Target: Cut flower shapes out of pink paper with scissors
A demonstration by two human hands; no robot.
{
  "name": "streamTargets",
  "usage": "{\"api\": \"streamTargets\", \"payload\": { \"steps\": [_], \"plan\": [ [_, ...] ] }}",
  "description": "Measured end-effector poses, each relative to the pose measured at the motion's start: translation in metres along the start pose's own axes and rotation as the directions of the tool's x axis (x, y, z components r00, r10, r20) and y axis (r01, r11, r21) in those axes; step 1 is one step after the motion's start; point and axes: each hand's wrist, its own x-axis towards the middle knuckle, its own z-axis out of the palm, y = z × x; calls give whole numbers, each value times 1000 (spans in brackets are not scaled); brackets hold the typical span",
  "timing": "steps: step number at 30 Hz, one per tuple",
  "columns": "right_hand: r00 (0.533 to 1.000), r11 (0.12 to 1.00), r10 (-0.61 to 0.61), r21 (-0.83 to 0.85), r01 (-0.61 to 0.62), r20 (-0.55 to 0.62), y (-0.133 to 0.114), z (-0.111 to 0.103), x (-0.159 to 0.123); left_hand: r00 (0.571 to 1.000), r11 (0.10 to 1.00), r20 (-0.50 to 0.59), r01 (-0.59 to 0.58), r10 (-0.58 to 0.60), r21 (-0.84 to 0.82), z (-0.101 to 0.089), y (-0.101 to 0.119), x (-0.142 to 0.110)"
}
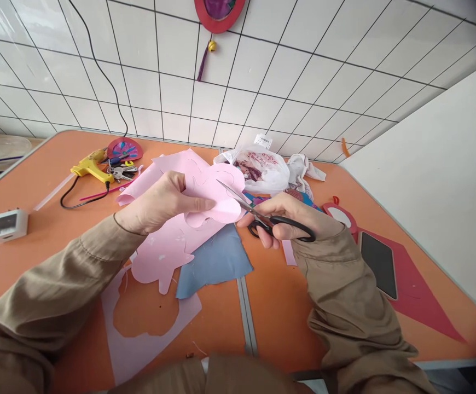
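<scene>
My left hand (168, 202) pinches a pink sheet (201, 175), paper or thin felt, between thumb and fingers. Drawn outlines show on it, and its right edge is cut into rounded lobes. In my right hand (287, 213) are black-handled scissors (268, 219), with fingers through the loops. The blades point up and left and lie over the sheet's right part, parted at least slightly. Below my left hand rests a cut-out pink shape (160, 262), beside a blue-grey cloth piece (217, 262). A pink offcut (139, 350) with a large hole lies nearest me.
At the back left are a yellow glue gun (92, 167) with its black cord and some keys (123, 173). A white plastic bag (266, 169) stands behind my hands. Right of my right arm, a dark-screened phone (378, 264) lies on a red sheet (418, 290). A white charger (9, 225) sits far left.
</scene>
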Motion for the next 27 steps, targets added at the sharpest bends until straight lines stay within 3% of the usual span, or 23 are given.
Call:
{"api": "streamTargets", "payload": {
  "steps": [9, 22, 27],
  "plan": [
    [999, 998, 44, 47, -44, -13, -8, 6, -3, 997, 997, 71, -32, 37, -66, 3, -1, 0],
    [996, 997, 80, 8, -80, 25, -10, 4, -1, 989, 983, 80, 136, -127, -119, 3, -5, 0],
    [998, 998, 47, -38, -46, 31, -8, 4, 0, 986, 981, 118, 136, -119, -139, 1, -6, 0]
  ]
}}
